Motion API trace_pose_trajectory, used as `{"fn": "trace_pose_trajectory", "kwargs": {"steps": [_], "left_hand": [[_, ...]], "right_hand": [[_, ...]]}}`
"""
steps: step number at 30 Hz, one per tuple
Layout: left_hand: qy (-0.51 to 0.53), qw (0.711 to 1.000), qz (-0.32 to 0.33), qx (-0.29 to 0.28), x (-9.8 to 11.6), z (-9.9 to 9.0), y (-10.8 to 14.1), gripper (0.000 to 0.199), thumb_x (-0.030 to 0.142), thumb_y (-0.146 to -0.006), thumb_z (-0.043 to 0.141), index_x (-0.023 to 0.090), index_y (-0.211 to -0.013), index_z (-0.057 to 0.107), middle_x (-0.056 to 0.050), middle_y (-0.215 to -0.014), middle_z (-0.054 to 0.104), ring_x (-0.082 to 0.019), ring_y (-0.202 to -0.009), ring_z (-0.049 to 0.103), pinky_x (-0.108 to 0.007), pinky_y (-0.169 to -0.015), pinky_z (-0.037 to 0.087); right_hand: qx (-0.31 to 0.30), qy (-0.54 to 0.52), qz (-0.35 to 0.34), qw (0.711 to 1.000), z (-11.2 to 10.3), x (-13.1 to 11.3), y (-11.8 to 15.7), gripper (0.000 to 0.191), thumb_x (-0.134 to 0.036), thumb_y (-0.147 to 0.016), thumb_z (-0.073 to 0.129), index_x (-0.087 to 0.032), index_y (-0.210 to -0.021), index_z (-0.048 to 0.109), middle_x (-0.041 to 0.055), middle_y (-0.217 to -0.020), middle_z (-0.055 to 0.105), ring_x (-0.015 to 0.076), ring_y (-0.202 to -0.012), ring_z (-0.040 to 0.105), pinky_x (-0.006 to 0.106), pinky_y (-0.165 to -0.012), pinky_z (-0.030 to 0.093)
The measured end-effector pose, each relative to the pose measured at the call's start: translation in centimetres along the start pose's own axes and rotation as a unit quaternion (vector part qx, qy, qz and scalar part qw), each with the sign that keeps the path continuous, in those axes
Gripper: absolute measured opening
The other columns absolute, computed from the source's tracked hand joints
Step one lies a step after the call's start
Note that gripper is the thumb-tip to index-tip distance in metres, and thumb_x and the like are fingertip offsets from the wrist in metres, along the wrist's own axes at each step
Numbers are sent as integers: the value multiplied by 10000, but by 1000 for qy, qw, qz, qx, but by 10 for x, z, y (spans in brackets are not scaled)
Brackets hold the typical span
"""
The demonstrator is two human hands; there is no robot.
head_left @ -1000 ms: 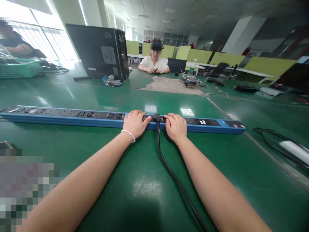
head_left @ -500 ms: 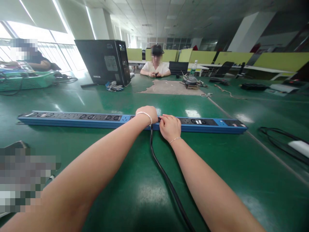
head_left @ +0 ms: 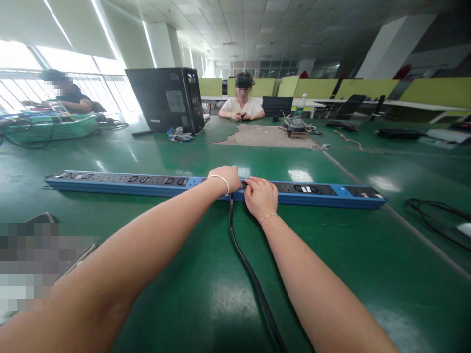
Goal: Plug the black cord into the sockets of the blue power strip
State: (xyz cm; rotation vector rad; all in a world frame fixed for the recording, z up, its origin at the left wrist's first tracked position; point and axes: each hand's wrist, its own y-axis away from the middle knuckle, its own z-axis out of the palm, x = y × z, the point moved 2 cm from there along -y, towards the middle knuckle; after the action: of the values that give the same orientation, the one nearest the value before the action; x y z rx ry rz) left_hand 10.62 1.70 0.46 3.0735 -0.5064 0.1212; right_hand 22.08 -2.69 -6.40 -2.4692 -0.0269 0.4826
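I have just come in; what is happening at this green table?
A person has both hands at a long blue power strip lying on the table. The left hand covers the spot where a black cable meets the strip, so what its fingers hold is hidden. The right hand rests on the strip just beside it, fingers curled. Across the table, another person sits with both hands together.

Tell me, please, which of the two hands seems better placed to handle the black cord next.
Probably the left hand: it sits over the power strip right where the black cord emerges. The right hand touches the power strip beside that spot.
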Motion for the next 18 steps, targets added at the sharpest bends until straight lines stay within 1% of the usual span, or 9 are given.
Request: {"fn": "trace_pose_trajectory", "kwargs": {"steps": [3,5,9,10,11,13,14,17,18], "left_hand": [[7,1000,1,7,-2,-1,1,334,327,-764,486,166,-1029,609,-139,-907,696,-263,-897,649,-347,-740,498],[16,999,-16,35,-2,-8,3,317,317,-771,479,161,-1009,618,-137,-925,693,-257,-893,646,-342,-738,498],[38,986,-30,157,1,-53,10,310,345,-808,465,161,-1009,611,-99,-952,678,-234,-927,623,-337,-796,480],[42,984,-24,169,0,-66,12,310,353,-818,462,158,-1011,607,-81,-914,677,-225,-919,622,-340,-815,471],[51,987,-21,153,-3,-77,13,306,357,-823,469,156,-1010,604,-59,-853,675,-211,-882,629,-338,-817,468],[84,989,-40,118,-17,-89,15,309,364,-835,467,168,-1045,582,-24,-770,661,-182,-780,644,-313,-767,479],[97,985,-65,130,-29,-91,17,315,358,-848,446,182,-1084,557,-16,-759,656,-175,-743,645,-303,-735,483],[78,972,-132,179,-75,-80,25,292,345,-846,431,224,-1084,552,-19,-764,661,-173,-695,639,-284,-673,480],[68,973,-144,167,-90,-72,28,257,342,-833,446,233,-1023,578,-20,-756,663,-172,-683,635,-278,-657,477]], "right_hand": [[5,-1,2,1000,0,0,0,326,-238,-848,404,-239,-1035,671,27,-1160,634,173,-1095,502,348,-967,250],[8,0,4,1000,0,0,1,327,-235,-844,405,-239,-1032,672,27,-1155,636,173,-1088,504,350,-967,247],[4,6,7,1000,1,-1,1,335,-234,-837,404,-238,-1037,673,32,-1161,633,183,-1089,501,356,-962,248],[2,7,7,1000,1,-1,1,339,-234,-837,401,-239,-1041,672,31,-1162,633,185,-1089,500,356,-959,250],[2,6,7,1000,1,-1,1,341,-234,-837,400,-241,-1043,671,29,-1162,633,185,-1088,500,356,-957,252],[5,4,7,1000,1,-1,0,342,-237,-837,398,-242,-1043,672,23,-1159,634,185,-1087,501,355,-952,255],[7,3,8,1000,1,-1,0,341,-238,-837,399,-241,-1039,674,22,-1155,637,185,-1085,502,356,-949,257],[13,-3,10,1000,2,-1,0,336,-238,-833,403,-239,-1022,680,24,-1141,643,189,-1075,507,360,-939,262],[15,-5,10,1000,2,-1,0,333,-237,-830,405,-239,-1015,683,24,-1135,646,191,-1070,509,361,-935,264]]}}
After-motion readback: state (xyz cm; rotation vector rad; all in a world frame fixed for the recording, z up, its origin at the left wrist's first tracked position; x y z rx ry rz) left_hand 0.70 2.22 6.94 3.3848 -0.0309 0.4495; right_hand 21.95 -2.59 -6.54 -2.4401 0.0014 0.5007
